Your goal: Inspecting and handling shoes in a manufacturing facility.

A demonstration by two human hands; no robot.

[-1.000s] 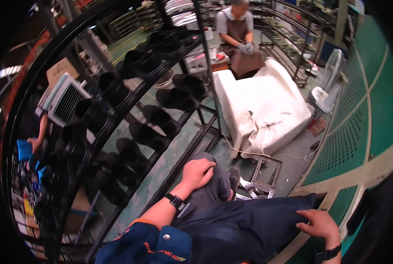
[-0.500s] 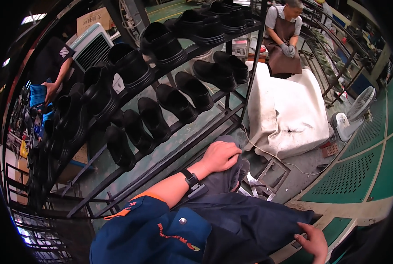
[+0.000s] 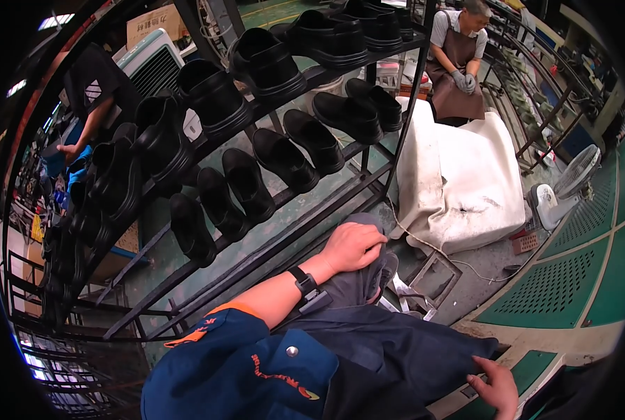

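My left hand [image 3: 355,247] lies palm down over my left knee in dark grey trousers [image 3: 349,288], holding nothing. Its fingers drape loosely over the knee, their tips partly hidden. A dark band with a small grey device [image 3: 311,292] is around that wrist. At the lower right, my right hand [image 3: 497,387] is beside my dark-clothed right leg [image 3: 424,346], thumb and forefinger apart and nothing between them. Black shoes [image 3: 230,203] stand in rows on the dark metal rack [image 3: 354,150] ahead and to the left of my left hand.
A white-covered block [image 3: 466,182] stands ahead, with a white fan [image 3: 571,178] and perforated green panels [image 3: 543,301] on the right. A seated person in a brown apron [image 3: 457,63] is behind it. Another person's arm [image 3: 92,129] reaches near blue items at left.
My hands stay in place. The rack and shoes sit slightly farther right in view. At left, the other person's hand no longer shows on the blue stack it held earlier.
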